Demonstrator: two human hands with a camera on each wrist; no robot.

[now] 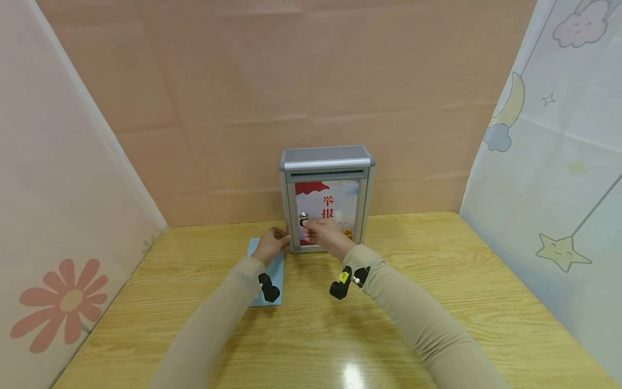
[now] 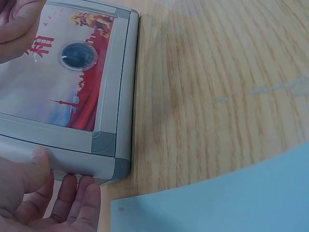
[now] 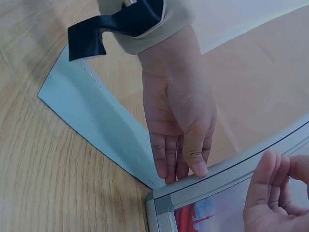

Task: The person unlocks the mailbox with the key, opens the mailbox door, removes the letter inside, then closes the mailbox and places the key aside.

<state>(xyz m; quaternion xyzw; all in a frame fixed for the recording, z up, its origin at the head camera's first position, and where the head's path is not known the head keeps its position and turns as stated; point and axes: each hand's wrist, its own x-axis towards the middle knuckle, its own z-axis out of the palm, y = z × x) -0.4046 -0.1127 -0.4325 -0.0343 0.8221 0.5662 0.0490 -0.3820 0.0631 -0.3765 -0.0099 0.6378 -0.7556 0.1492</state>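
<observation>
A grey metal letter box with a slot near its top and a printed poster front stands upright at the table's back. My left hand holds its lower left side; in the left wrist view the thumb lies on the front edge and the fingertips touch the side. At the lock on the left of the front panel, my right hand pinches a black-headed key. In the right wrist view the key is hidden behind the fingers. A light blue sheet lies flat beneath my left wrist.
The wooden table extends around the box. Behind it rises a peach-coloured backdrop, with printed white cloth panels at both sides. A round window sits low in the box's front.
</observation>
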